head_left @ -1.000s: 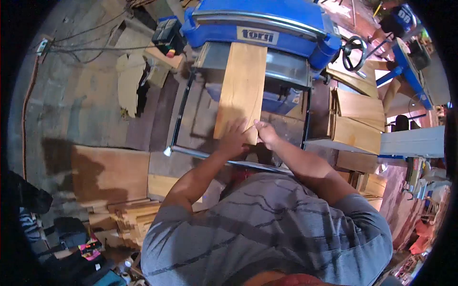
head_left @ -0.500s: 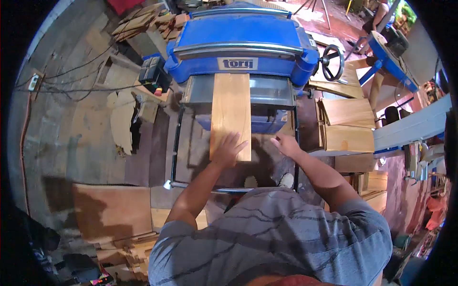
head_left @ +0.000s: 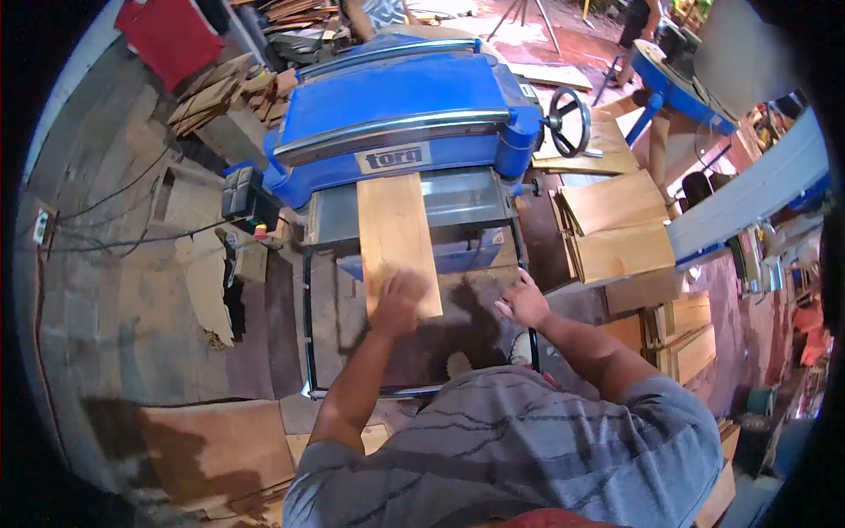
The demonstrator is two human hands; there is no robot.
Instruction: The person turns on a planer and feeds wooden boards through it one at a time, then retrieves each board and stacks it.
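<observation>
A flat wooden board lies lengthwise on the metal bed of a blue thickness planer. Its far end passes under the planer's front, out of sight, and its near end sticks out toward me. My left hand is over the near end of the board, its fingers smeared by motion. To the right of the board, my right hand hovers open near the machine's right frame rail, thumb and fingers apart, holding nothing.
Several stacked wooden panels stand right of the planer, below its black handwheel. A black switch box sits at its left, with cables across the floor. Scrap wood is piled at back left. A person is at back right.
The view has turned and tilted. The board has slid a little farther into the planer. My left hand has gone from lying flat to blurred motion; my right hand has spread its fingers.
</observation>
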